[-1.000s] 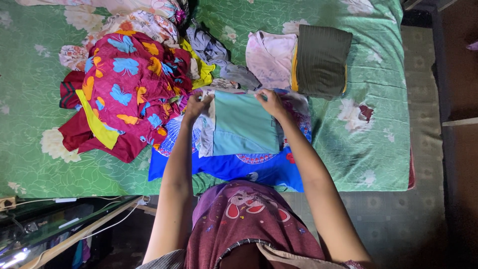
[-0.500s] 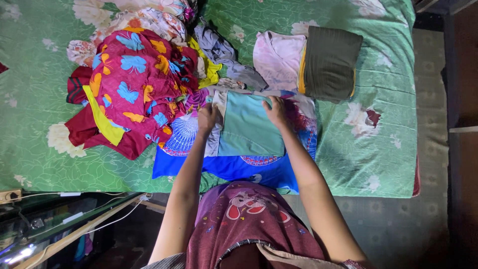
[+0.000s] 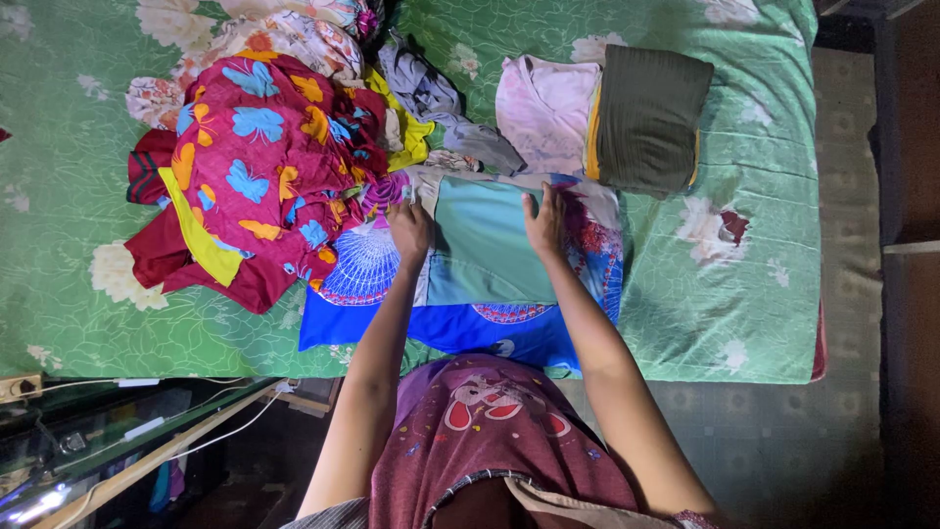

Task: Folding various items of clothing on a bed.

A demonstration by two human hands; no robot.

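Seen from above: a bed [image 3: 744, 294] under a green floral sheet, strewn with clothes. Centre frame, a teal cloth [image 3: 487, 242], folded to a neat rectangle, lying flat on a blue printed cloth [image 3: 460, 328] near the bed's front edge.

Left hand [image 3: 410, 228] pressed flat on the teal cloth's left edge, fingers spread, not clenched. Right hand [image 3: 544, 221] likewise flat on the right edge, palm down. Neither closed around anything; both pinning and smoothing, with the teal cloth directly beneath and between the palms. Whether the fingertips curl under an edge: hard to tell from this height.

Likely handling: light, soft, limp fabric, with no stiffness of its own; prone to sliding on the smooth blue cloth and to unfolding if lifted by one corner. Best taken at the two side edges or the far corners, both hands together, layers pinched so the fold keeps.

Around it: a heap [image 3: 259, 167] of crimson cloth with butterfly print to the left, touching the blue cloth. Beyond, a grey garment [image 3: 431, 108], crumpled. To the upper right, a folded pink top [image 3: 543, 113] and a folded olive piece [image 3: 646, 118] partly over it, near but apart from the hands.
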